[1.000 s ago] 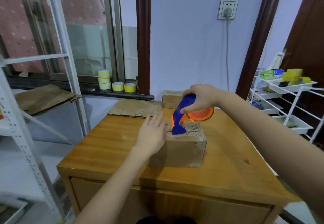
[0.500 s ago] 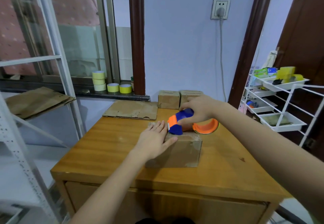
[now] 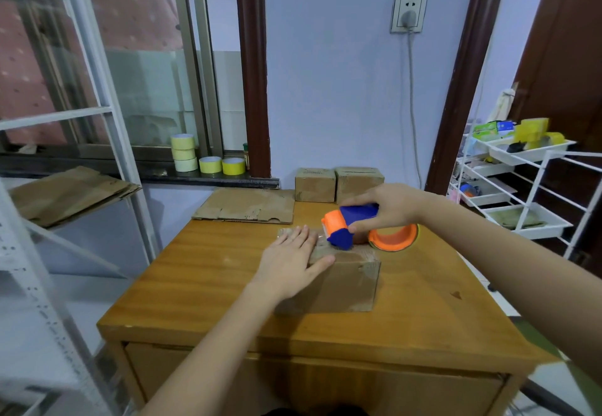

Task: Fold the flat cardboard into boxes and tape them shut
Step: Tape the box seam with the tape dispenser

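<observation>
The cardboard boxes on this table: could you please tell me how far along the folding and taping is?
Done: two closed boxes stand at the table's far edge. In hand: the left hand presses flat on the box at the middle while the right hand grips the tape dispenser, its head on the box's top. Left: flat cardboard on the table, and more on the shelf.

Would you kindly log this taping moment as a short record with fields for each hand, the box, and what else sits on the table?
left hand: flat, fingers straight, pressing on top of the box
right hand: grips the tape dispenser
tape dispenser: blue and orange, head down on the box top
box: flaps closed, on the wooden table
finished boxes: two, side by side at the far edge
flat cardboard: lying at the far left of the table
</observation>
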